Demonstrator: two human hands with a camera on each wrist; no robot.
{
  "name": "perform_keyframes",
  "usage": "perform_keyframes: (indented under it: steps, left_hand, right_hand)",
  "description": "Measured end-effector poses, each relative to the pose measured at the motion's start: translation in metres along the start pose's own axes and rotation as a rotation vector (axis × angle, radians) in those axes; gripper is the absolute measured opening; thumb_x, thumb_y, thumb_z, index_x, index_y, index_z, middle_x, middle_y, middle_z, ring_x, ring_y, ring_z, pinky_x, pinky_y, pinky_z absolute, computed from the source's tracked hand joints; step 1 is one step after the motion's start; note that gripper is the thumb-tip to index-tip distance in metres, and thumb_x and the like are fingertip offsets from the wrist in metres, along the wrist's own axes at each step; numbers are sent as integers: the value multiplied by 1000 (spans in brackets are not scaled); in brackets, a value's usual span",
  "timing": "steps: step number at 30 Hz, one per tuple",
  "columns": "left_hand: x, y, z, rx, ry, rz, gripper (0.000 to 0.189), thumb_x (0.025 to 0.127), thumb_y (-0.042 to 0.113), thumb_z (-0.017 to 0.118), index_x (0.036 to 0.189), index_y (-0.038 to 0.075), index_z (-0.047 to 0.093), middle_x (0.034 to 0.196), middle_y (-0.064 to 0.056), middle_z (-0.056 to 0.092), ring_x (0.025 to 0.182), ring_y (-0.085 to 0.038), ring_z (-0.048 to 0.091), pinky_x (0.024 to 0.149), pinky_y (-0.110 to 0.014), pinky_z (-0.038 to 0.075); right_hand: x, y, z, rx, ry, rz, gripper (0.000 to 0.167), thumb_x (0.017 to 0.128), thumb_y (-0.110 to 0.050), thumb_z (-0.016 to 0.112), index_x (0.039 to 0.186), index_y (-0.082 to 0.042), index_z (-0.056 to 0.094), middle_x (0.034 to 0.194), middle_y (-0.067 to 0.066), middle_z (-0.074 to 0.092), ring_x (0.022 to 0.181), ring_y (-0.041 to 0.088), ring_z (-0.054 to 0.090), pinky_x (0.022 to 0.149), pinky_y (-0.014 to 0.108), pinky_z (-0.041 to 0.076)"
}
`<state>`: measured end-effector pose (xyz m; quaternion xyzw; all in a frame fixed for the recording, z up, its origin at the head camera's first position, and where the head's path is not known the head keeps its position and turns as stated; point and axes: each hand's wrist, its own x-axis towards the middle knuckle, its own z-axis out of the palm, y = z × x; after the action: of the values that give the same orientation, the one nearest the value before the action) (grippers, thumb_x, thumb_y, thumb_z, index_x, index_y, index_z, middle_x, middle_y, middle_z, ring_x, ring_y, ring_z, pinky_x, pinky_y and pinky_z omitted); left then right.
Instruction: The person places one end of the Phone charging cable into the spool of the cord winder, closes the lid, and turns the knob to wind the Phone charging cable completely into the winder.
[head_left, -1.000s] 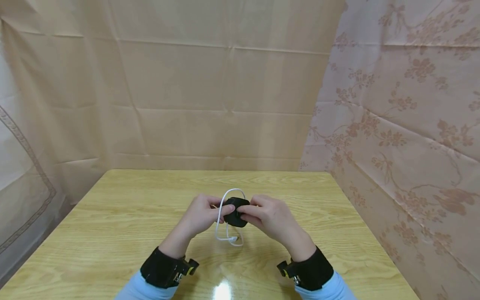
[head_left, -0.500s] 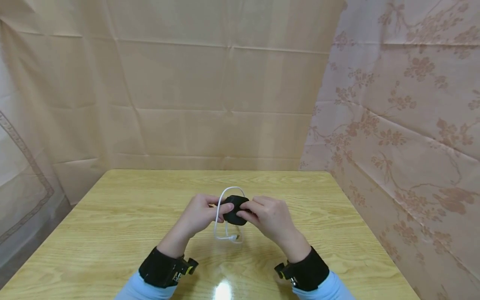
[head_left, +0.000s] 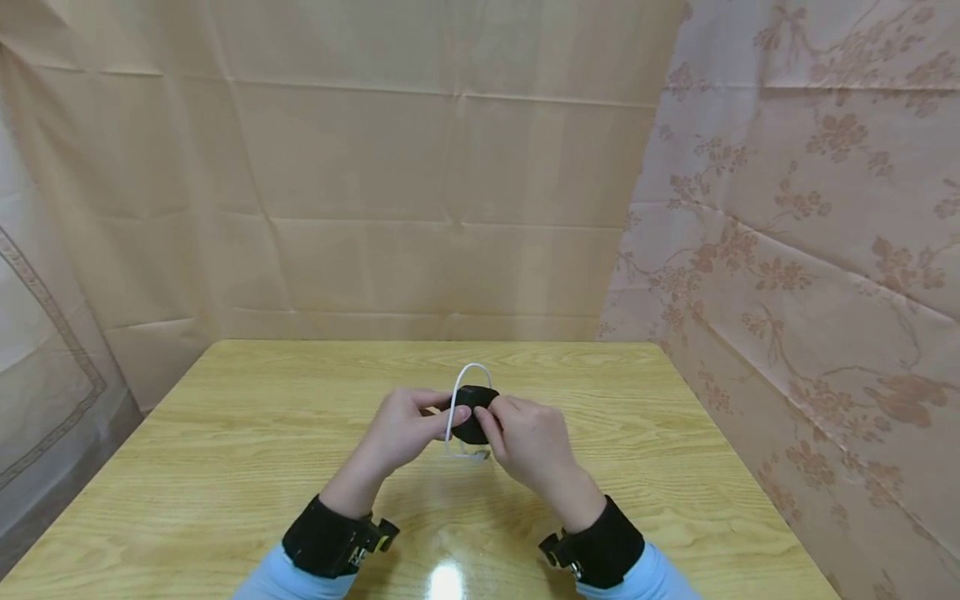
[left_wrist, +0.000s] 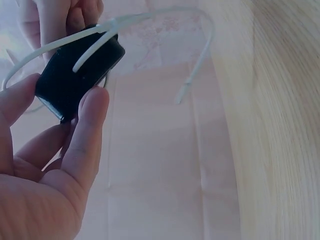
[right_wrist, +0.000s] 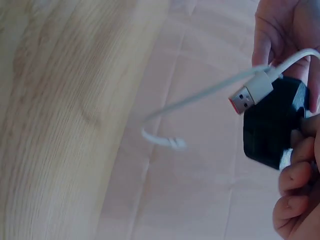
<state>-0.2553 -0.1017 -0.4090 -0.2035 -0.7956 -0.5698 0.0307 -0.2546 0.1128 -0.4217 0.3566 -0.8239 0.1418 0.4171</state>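
Note:
Between both hands, above the table, is a small black block with cut corners (head_left: 477, 397); its exact kind is unclear. My left hand (head_left: 401, 429) pinches its left side, thumb on the near face. Curled fingers of my right hand (head_left: 536, 442) grip the right side and partly cover it. A white USB cable (left_wrist: 45, 48) loops over the block, and one strand meets its face in the left wrist view. In the right wrist view, the metal USB plug (right_wrist: 244, 101) hangs in front of the block, and a thin white cable end (right_wrist: 172, 143) dangles farther off.
A wood-grain table (head_left: 247, 483) lies beneath the hands. Beige cloth (head_left: 360, 183) hangs behind its far edge, and floral cloth (head_left: 787, 250) runs along the right. Each forearm wears a black wrist strap (head_left: 322, 537) with a small camera.
The black block has risen slightly and turned. My right hand has shifted a little left, its fingers more curled. The cable loop has swung up and right, and its lower end hangs higher.

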Motion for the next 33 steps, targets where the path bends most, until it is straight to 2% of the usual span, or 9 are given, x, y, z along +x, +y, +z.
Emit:
perform_keyframes:
  steps: [3,5,8,12,16,19,23,29,33]
  left_hand:
    - [1,1,2,0,10,33,31,93,29,78,114,6,79,106,-10,76,73,-25,73,60,-30,53]
    - [0,1,3,6,22,50,30,92,29,78,113,6,79,106,-10,76,72,-24,73,60,-30,53]
    - [-1,3,4,28,49,77,29,91,27,80,112,7,79,103,-8,76,71,-23,71,58,-28,52]
    - [-2,2,6,52,88,98,29,90,28,81,111,8,80,99,-5,76,71,-18,71,59,-28,51]
    - [-2,2,7,66,127,101,27,88,26,83,109,9,81,97,-2,76,73,-13,70,62,-28,53]
    - [-2,3,6,74,142,98,25,88,24,83,108,9,81,96,-2,75,70,-12,69,59,-28,52]
    - [-1,2,5,67,129,88,26,89,26,82,108,9,81,99,-4,76,66,-14,68,56,-28,49]
    - [1,-1,2,90,103,76,26,92,29,79,107,8,80,99,-5,75,69,-13,69,59,-30,52]
    - [2,-3,0,98,95,61,25,92,30,78,106,8,80,94,-2,75,71,-14,69,63,-32,53]
  right_hand:
    - [1,-4,-1,56,-45,111,30,97,-17,67,69,-15,54,57,-8,48,45,7,43,41,22,32]
    - [3,-8,-1,149,-83,220,33,98,-14,66,67,-16,53,55,-10,45,45,6,40,42,22,31]
    - [6,-12,-3,406,-149,441,36,101,-11,61,65,-13,56,52,-11,46,44,5,41,42,22,32]
    - [10,-15,-5,734,-198,738,34,104,-13,55,71,-5,63,50,-3,53,43,9,44,41,23,31]
    - [12,-15,-4,896,-200,893,34,105,-15,53,77,-1,65,50,3,52,44,12,42,42,22,28]
    - [11,-14,-2,934,-189,921,35,105,-18,54,77,0,66,50,2,51,44,12,39,42,22,27]
    - [10,-11,-2,911,-178,892,35,104,-22,59,75,-4,67,50,3,52,43,12,38,41,23,25]
    - [9,-4,-4,868,-150,857,34,98,-26,69,70,-6,70,51,3,55,42,12,37,40,24,24]
    - [10,3,-8,881,-100,861,28,97,-25,72,78,-4,75,54,3,57,43,11,38,41,23,24]
